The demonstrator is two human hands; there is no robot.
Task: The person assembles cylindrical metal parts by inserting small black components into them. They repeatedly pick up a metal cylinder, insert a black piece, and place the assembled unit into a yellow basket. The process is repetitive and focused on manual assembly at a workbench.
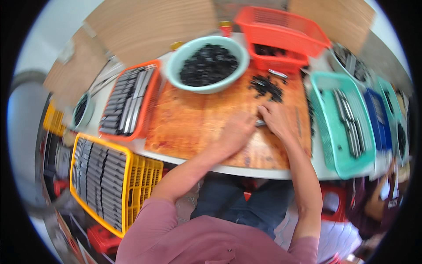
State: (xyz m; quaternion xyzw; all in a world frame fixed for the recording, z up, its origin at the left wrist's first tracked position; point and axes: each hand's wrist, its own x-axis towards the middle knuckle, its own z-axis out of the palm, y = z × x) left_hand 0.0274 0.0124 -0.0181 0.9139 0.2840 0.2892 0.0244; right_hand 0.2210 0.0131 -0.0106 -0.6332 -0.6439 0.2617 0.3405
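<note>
From here the person's left hand (pixel 238 130) and right hand (pixel 273 119) meet low over the wooden board (pixel 189 125), hiding most of a small silvery piece (pixel 260 122); just a sliver shows between them. The fingers bend inward there, but they're blurred, so I can't tell how far they're closed or which has hold of it. Loose black bits (pixel 266 88) beyond them smear together.

Place: workshop | wooden board (pixel 189 127) | bowl (pixel 211 89) of black pieces (pixel 209 65) | yellow basket (pixel 127 193) packed with grey parts (pixel 99 176)
</note>
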